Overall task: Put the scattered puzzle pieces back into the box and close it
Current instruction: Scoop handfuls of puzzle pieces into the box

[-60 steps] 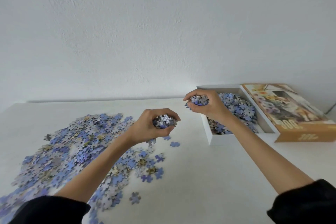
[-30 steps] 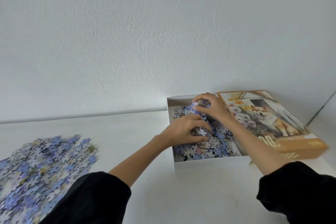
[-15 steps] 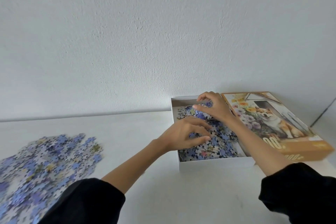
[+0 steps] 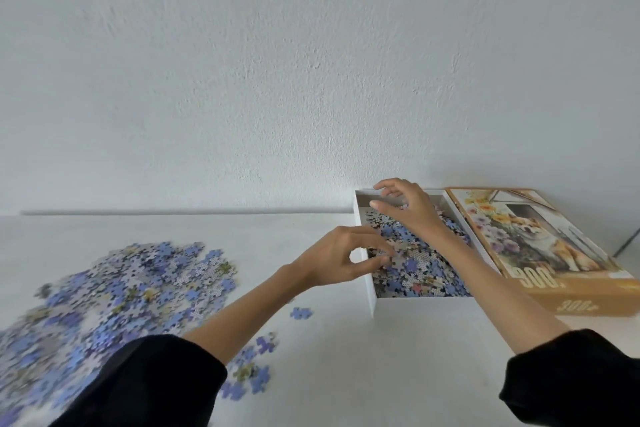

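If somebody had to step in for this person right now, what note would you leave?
Left hand: fingers curled at the left rim of the box; unclear if it pinches a piece.
Right hand: open, empty, above the box's far end.
Box: open, partly filled with pieces; lid lies beside it on its right, picture up.
Done: some pieces boxed.
Left to do: move the big pile and the stray pieces off the table into the box, then fit the lid.

The one camera, on the person's head, looks forward and a little down, close over the table [image 4: 346, 374]. It faces the wall [image 4: 311, 80], which fills the upper half; the box [image 4: 426, 303] lies lower right.
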